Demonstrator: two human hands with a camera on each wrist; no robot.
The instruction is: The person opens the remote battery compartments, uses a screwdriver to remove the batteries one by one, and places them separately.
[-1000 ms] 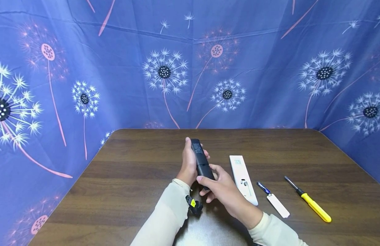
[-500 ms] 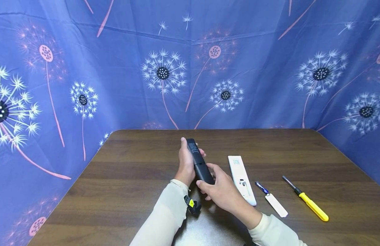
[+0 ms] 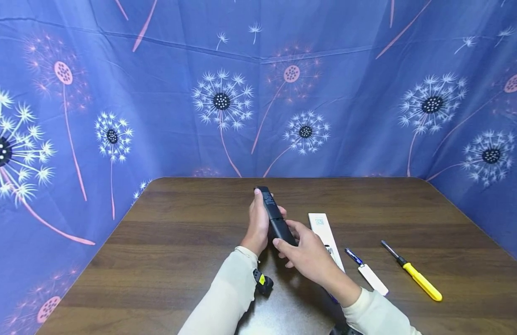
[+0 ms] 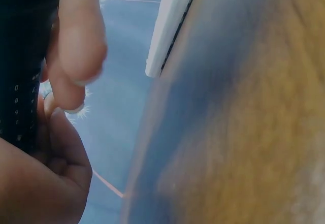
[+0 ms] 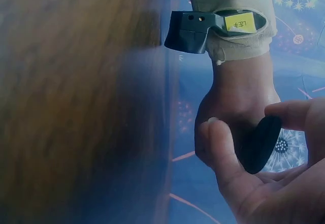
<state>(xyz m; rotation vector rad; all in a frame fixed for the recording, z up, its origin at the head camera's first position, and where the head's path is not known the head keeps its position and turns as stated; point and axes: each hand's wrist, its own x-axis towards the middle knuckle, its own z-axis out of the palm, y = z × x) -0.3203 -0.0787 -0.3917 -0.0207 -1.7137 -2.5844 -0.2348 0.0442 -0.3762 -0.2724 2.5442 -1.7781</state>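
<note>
A black remote control (image 3: pixel 276 216) is held tilted over the table between both hands, its printed back facing up in the head view. The left hand (image 3: pixel 258 223) grips its far part, thumb along the left edge and fingers coming round the right side. At the near end, the right hand (image 3: pixel 306 251) pinches the remote between thumb and fingers. Rows of small white marks show on the dark remote (image 4: pixel 20 102) in the left wrist view. In the right wrist view the rounded end of the remote (image 5: pixel 261 145) lies between the right thumb and fingers.
Right of the hands lies a long white flat piece (image 3: pixel 323 225) with a printed code, partly covered by the right hand. Farther right are a small blue cylinder (image 3: pixel 352 256) against a white strip (image 3: pixel 373 279) and a yellow-handled screwdriver (image 3: pixel 421 281). A dandelion-patterned cloth (image 3: pixel 178 93) hangs behind.
Both hands and the remote have shifted slightly right since half a second ago. The right hand now overlaps more of the long white piece. Both grips stay on the remote.
</note>
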